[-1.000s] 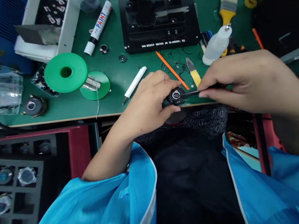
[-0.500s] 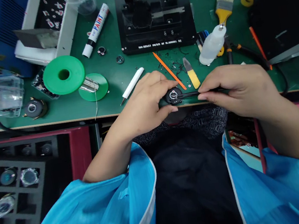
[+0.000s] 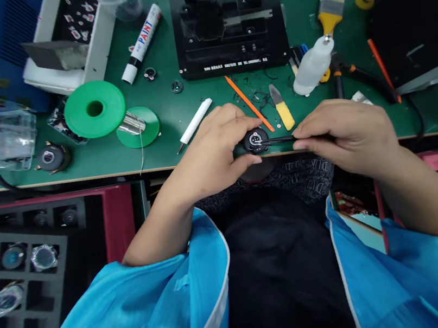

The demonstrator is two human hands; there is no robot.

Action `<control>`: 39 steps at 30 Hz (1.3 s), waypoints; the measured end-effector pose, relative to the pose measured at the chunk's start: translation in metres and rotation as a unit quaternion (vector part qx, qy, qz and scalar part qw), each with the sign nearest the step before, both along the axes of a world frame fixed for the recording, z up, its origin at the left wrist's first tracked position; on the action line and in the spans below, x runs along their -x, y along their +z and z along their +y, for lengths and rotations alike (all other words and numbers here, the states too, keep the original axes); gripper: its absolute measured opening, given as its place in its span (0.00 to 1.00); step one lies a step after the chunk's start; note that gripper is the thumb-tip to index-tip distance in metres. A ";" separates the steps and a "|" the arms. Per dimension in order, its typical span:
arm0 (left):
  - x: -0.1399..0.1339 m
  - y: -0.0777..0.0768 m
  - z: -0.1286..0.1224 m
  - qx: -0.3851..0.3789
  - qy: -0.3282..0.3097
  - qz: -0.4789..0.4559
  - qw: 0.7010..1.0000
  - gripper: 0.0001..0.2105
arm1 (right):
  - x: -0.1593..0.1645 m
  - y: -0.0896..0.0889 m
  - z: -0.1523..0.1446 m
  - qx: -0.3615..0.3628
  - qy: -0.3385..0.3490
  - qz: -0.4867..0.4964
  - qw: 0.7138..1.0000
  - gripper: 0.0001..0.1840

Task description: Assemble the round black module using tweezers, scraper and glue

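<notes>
Close to the bench's front edge, my left hand [image 3: 216, 148] holds a round black watch body [image 3: 249, 143] between thumb and fingers. Its back faces up, showing a ringed centre with small metal dots. My right hand [image 3: 348, 131] is closed on slim black tweezers [image 3: 279, 139], held almost level. Their tips reach over the centre of the watch back; whether they touch it I cannot tell. Just beyond the hands lie an orange stick [image 3: 249, 103], a small blade with a yellow handle [image 3: 282, 108] and a white pen-like tool [image 3: 196, 121].
A black press-like fixture [image 3: 233, 55] stands at the back. Solder wire on a green spool [image 3: 94, 109], a paint marker [image 3: 141, 44] and another watch body [image 3: 52, 157] are left. A white bottle [image 3: 313, 66], brush [image 3: 332, 4] and pliers [image 3: 338, 80] lie right. A foam tray [image 3: 63, 264] sits below left.
My right hand has turned slightly at the wrist, with the tweezers still over the watch back. My left hand keeps its hold; the whole view has shifted very slightly.
</notes>
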State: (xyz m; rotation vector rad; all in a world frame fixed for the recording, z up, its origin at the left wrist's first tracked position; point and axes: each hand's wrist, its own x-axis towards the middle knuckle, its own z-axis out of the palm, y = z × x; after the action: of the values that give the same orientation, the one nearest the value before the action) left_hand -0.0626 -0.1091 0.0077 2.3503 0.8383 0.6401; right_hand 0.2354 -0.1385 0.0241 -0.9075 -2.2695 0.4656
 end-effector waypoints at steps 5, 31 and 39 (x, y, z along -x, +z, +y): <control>0.000 0.000 0.000 0.002 -0.001 -0.006 1.000 0.22 | 0.000 -0.003 -0.001 0.032 -0.021 0.031 0.999 0.08; 0.000 0.001 0.000 0.006 0.004 0.003 1.000 0.22 | 0.001 -0.003 -0.007 -0.022 -0.047 -0.071 0.996 0.04; -0.001 0.001 0.001 -0.001 0.001 0.004 1.000 0.20 | 0.004 0.021 -0.004 -0.006 -0.020 -0.135 0.991 0.09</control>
State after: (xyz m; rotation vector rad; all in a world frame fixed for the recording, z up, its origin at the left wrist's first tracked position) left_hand -0.0618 -0.1081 0.0086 2.3551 0.8451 0.6316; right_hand 0.2310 -0.1422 0.0455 -1.0636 -2.4867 0.3275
